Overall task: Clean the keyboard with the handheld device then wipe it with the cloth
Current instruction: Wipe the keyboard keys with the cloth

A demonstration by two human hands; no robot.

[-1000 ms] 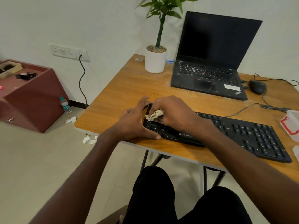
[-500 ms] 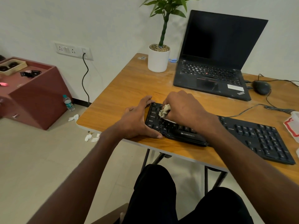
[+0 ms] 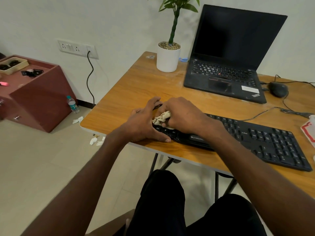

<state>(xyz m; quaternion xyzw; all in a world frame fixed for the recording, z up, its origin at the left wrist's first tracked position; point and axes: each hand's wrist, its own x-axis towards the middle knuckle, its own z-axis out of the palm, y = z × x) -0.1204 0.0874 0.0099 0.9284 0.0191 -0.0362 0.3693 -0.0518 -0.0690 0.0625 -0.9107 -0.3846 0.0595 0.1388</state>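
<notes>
At far left, on a maroon cabinet (image 3: 39,99), a beige tray (image 3: 12,65) holds dark round objects too small to identify. A water bottle (image 3: 73,104) stands on the floor beside it. On the wooden table (image 3: 129,92), the left hand (image 3: 144,124) lies spread flat, gripping the left end of the black keyboard (image 3: 265,142). The right hand (image 3: 182,114) pinches a crumpled cloth (image 3: 162,117) against the leftmost keys. Behind, a white pot (image 3: 167,59) contains pebbles and a green plant; right of it sit an open laptop (image 3: 226,65) and a mouse (image 3: 277,89).
</notes>
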